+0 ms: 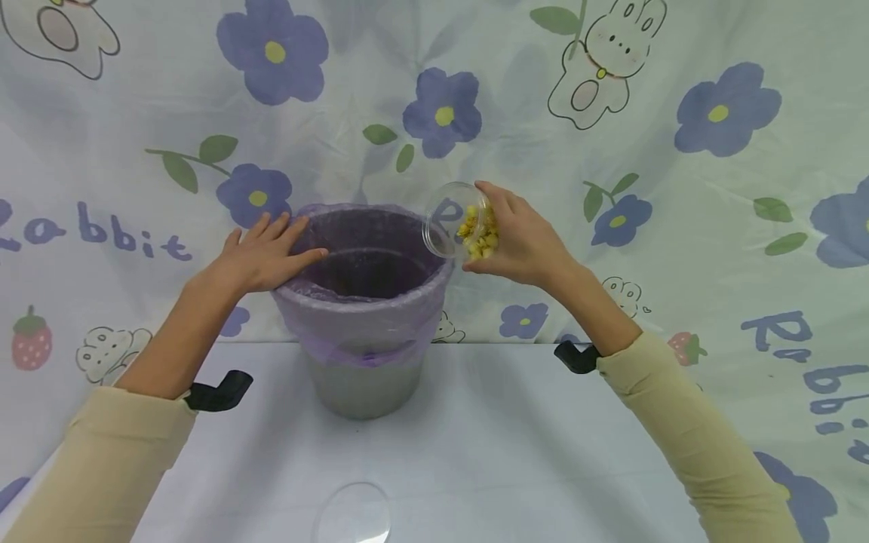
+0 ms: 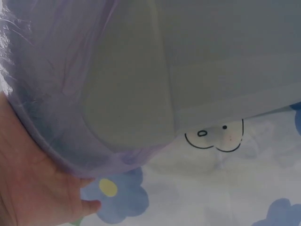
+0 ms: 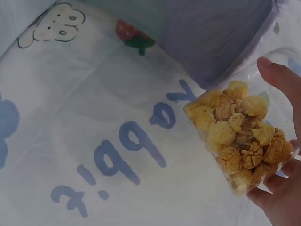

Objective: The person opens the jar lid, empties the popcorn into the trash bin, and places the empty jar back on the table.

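In the head view a trash bin (image 1: 366, 388) lined with a purple plastic bag (image 1: 370, 332) stands upright on the white table. My left hand (image 1: 261, 256) rests on the left part of its rim, fingers spread and straight. My right hand (image 1: 526, 237) grips a clear plastic jar (image 1: 441, 222) at the bin's right rim. The jar lies tilted on its side, its mouth toward the bin. Yellow popcorn (image 1: 482, 234) sits inside, toward the jar's bottom. The right wrist view shows the popcorn (image 3: 244, 136) close up, some pieces browner.
A clear round lid (image 1: 354, 514) lies on the white table (image 1: 489, 452) near the front edge of the view. Behind the bin hangs a cloth (image 1: 366, 53) printed with flowers and rabbits. Black straps (image 1: 220, 391) sit on both wrists.
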A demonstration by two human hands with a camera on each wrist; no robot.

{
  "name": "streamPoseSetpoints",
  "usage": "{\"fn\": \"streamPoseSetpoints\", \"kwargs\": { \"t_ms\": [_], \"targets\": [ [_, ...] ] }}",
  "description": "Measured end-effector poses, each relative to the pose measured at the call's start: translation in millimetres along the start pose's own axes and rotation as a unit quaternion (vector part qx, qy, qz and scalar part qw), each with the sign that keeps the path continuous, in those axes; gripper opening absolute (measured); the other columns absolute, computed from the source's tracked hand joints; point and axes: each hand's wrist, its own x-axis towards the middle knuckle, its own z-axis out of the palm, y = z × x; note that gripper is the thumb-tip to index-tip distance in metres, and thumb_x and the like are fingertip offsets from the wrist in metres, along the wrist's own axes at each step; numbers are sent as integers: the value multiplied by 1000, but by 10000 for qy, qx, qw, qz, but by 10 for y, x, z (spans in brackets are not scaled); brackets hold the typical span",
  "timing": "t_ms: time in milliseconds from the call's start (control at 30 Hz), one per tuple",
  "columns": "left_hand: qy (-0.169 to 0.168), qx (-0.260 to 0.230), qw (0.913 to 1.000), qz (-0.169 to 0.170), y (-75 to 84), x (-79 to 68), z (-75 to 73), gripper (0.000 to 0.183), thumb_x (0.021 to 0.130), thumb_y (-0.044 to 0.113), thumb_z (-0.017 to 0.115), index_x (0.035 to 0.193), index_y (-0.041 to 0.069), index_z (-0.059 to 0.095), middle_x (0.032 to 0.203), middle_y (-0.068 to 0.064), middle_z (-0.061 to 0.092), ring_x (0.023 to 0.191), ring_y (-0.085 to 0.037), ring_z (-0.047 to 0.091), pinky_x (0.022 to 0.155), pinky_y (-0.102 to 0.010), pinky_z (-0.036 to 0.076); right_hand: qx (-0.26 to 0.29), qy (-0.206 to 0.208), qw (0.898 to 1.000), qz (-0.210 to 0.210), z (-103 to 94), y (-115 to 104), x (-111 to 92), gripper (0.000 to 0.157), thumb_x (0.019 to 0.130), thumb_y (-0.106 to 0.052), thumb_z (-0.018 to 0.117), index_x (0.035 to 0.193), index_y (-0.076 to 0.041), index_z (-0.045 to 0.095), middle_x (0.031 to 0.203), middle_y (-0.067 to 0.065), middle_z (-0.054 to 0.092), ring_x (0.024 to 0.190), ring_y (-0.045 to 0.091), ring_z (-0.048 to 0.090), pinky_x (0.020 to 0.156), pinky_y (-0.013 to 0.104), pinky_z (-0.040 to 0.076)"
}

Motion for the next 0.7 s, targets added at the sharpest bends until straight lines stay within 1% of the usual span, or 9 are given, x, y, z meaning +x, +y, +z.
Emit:
{"fn": "streamPoseSetpoints", "kwargs": {
  "t_ms": [167, 333, 500, 700],
  "targets": [
    [11, -28, 10000, 12, 4, 5, 5, 93, 99, 68, 31, 159, 1, 6, 160, -32, -1, 145, -51, -10, 108, -73, -7, -262, -36, 9996, -135, 12, -7, 79, 115, 70, -43, 90, 157, -12, 21, 155, 14, 36, 139, 34, 37, 107, 53, 39],
    [32, 23, 10000, 14, -1, 8, 2, 92, 100, 67, 31, 158, 0, 6, 159, -33, 0, 145, -51, -9, 107, -74, -6, -481, -61, 9984, -283, 22, -26, 134, 116, 70, -42, 91, 157, -10, 20, 154, 17, 36, 139, 37, 35, 113, 51, 30],
    [20, 45, 10000, 18, 3, 2, -6, 90, 101, 65, 31, 158, 0, 6, 159, -33, 1, 145, -52, -8, 107, -74, -6, -745, -91, 9960, -492, 22, -40, 179, 118, 69, -42, 92, 156, -9, 20, 153, 19, 35, 139, 39, 34, 115, 50, 25],
    [35, 44, 10000, 37, 7, 1, 0, 90, 101, 64, 31, 158, 0, 6, 159, -34, 1, 145, -51, -8, 107, -74, -6, -867, -232, 9936, -689, 6, -51, 204, 120, 66, -36, 95, 156, -9, 19, 153, 18, 33, 141, 38, 30, 117, 49, 22]
  ]
}}
